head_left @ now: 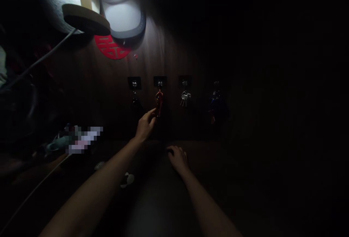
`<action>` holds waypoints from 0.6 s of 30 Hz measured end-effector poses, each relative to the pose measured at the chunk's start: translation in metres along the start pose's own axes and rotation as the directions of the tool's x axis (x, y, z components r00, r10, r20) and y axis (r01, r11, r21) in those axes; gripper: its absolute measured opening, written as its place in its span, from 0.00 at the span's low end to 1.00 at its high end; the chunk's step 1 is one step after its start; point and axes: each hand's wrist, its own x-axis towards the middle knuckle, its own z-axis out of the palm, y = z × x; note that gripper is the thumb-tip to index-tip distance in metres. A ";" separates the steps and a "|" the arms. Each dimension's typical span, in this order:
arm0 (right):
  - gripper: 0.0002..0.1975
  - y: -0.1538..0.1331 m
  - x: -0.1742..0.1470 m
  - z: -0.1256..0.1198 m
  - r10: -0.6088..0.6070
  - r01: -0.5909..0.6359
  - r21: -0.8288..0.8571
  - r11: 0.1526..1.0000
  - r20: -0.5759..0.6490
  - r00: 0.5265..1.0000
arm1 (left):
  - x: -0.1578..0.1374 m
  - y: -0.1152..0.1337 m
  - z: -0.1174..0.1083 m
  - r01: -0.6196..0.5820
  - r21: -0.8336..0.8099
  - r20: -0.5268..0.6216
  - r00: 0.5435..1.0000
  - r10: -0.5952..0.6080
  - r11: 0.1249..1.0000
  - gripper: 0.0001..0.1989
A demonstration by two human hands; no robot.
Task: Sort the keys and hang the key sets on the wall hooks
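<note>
A red hanging item (159,104), possibly a small pouch or key fob, dangles from a wall hook (160,83). My left hand (145,125) reaches up to its lower end, the fingertips closed against its left edge. Lower down, my right hand (178,160) is at the dark surface with its fingers curled. A small dark patch shows between its thumb and fingers; whether it is an object or shadow is unclear. To the right of the red item, a bunch of silver keys (185,98) hangs from another hook.
A lit lamp with a round wooden base (86,20) and a grey rounded device (124,20) stand at upper left. Beneath them is a red round paper cutout (111,47). A dark bluish item (216,102) hangs at right. White small pieces (127,180) lie below my left forearm.
</note>
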 end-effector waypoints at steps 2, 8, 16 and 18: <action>0.14 0.000 0.000 0.000 0.001 -0.001 -0.004 1.000 -0.001 1.000 | -0.011 -0.003 0.000 0.031 -0.023 0.014 0.999 -0.031 0.999 0.19; 0.13 0.000 0.000 0.000 -0.002 0.002 -0.003 1.000 -0.006 1.000 | -0.047 -0.012 -0.009 0.069 -0.025 0.088 0.994 -0.067 0.997 0.17; 0.12 0.001 0.002 0.002 -0.013 0.013 0.012 1.000 -0.001 1.000 | -0.086 -0.025 -0.040 0.158 0.122 0.130 0.976 -0.174 0.980 0.12; 0.12 0.001 0.002 0.001 -0.014 0.014 0.011 1.000 -0.005 1.000 | -0.092 -0.029 -0.050 0.177 0.156 0.130 0.971 -0.198 0.972 0.12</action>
